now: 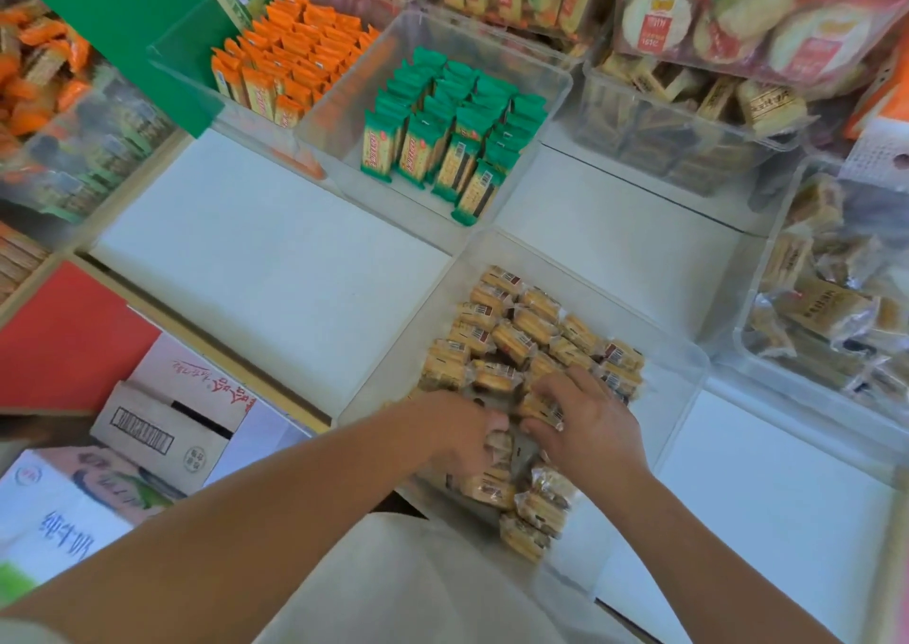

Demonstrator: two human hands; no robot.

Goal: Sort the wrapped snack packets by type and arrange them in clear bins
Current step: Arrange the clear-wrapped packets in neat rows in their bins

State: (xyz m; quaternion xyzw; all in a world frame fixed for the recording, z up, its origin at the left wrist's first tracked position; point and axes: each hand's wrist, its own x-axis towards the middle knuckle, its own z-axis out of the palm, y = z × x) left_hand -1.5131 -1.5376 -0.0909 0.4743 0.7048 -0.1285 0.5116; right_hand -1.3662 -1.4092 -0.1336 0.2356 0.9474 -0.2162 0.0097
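Left of the near clear bin (pixel 683 368) lies a cardboard box (pixel 162 422). Inside that bin, at its near half, the left hand (pixel 462 439) curls its fingers down among the yellow packets (pixel 516 333); whether they grip one cannot be told. Just right of it, the right hand (pixel 585 427) pinches a single packet (pixel 543 411) between thumb and bent fingers. Beyond the bin stand green packets (pixel 442 127) in another bin.
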